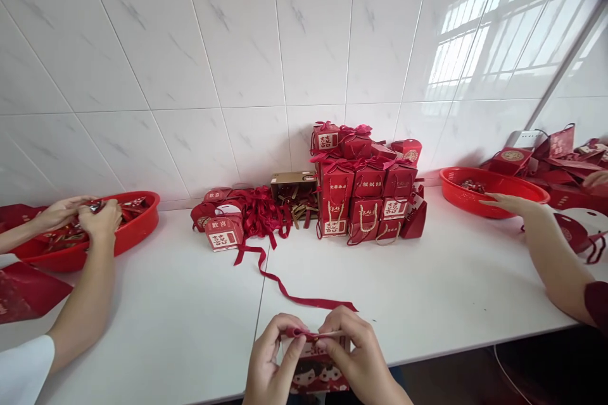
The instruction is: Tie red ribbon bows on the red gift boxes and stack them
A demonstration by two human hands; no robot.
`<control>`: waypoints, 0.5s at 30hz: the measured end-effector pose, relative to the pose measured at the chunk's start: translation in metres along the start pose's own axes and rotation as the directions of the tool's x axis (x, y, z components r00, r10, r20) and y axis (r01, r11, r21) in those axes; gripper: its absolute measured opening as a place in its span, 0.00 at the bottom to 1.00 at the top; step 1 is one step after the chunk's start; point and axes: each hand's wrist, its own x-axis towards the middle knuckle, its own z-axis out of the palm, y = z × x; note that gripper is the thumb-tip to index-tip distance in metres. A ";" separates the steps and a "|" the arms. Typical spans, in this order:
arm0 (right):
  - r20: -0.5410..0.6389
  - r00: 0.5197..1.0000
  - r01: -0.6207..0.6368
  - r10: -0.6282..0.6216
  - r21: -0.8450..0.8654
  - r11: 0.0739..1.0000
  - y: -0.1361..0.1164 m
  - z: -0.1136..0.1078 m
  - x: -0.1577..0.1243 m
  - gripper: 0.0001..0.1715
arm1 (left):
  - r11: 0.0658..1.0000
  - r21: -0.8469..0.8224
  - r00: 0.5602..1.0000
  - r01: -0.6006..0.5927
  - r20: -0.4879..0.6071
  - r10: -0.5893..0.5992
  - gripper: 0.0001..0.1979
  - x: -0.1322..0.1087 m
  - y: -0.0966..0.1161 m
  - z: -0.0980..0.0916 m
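Observation:
At the table's front edge, both my hands are closed on the top of a small red gift box (317,374) with cartoon figures on its front. My left hand (273,361) pinches the top edge at the left, where a bit of dark red material is folded or rolled. My right hand (361,357) grips the same edge from the right, thumb and fingers pressed together. Just beyond them, a loose red ribbon (304,299) trails over the white table. It leads back towards a heap of red ribbons (266,212).
Finished-looking red boxes (368,186) stand stacked against the tiled wall. Left of them are an open brown box (293,178) and more red boxes (223,232). Co-workers' hands reach into a red basin (137,231) at left and over another basin (513,193) at right.

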 end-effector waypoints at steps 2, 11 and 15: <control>-0.007 1.000 0.002 -0.002 0.005 1.000 0.001 0.001 -0.001 0.05 | 0.999 -0.035 0.997 0.033 -0.067 -0.036 0.09 -0.004 -0.004 0.003; 0.022 0.997 -0.070 0.069 0.044 0.997 0.003 0.001 0.000 0.05 | 0.993 -0.090 0.992 0.069 -0.099 -0.078 0.11 -0.009 -0.017 0.001; 0.031 0.997 -0.076 0.075 0.040 0.996 0.002 0.000 0.000 0.04 | 0.996 -0.080 0.998 -0.047 -0.050 0.043 0.11 -0.009 -0.018 -0.004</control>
